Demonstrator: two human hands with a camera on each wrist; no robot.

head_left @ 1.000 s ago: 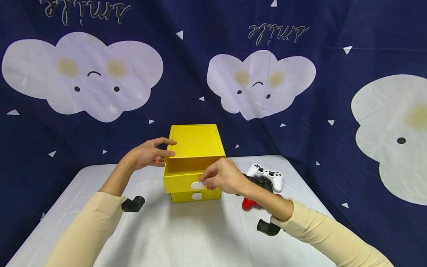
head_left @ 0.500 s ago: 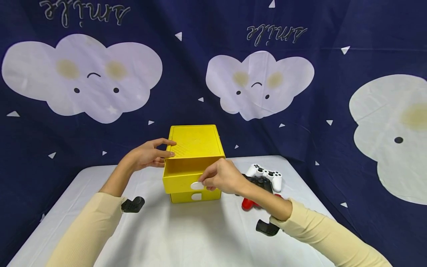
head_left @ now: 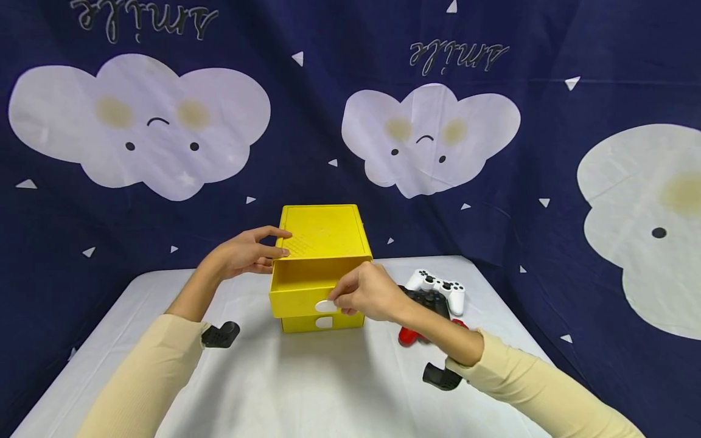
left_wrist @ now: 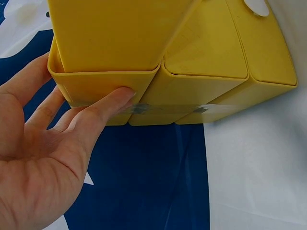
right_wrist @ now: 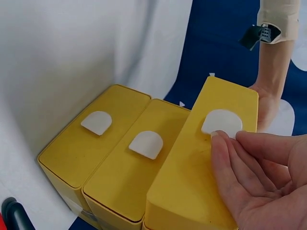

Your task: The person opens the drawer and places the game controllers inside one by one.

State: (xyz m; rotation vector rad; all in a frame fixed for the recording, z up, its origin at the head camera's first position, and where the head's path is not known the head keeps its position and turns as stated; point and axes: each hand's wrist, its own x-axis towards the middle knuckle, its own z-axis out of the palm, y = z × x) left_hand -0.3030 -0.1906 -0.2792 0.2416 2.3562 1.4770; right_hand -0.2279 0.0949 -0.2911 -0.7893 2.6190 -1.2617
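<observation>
"What's on the counter (head_left: 312, 389)?"
"A yellow drawer box (head_left: 323, 228), top drawer (head_left: 296, 303) out."
"Held how?"
"Right hand (head_left: 369, 291) pinches its rounded white tab (head_left: 324, 306); left hand (head_left: 243, 252), spread loosely, touches the box."

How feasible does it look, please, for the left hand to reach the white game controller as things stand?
Probably not directly: the yellow drawer unit and the right hand lie between the left hand and the white game controller.

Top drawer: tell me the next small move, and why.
Probably have the right hand loosen its grip on the white tab: the top drawer stands partly open, its inside showing, and the left hand rests against the yellow cabinet.
</observation>
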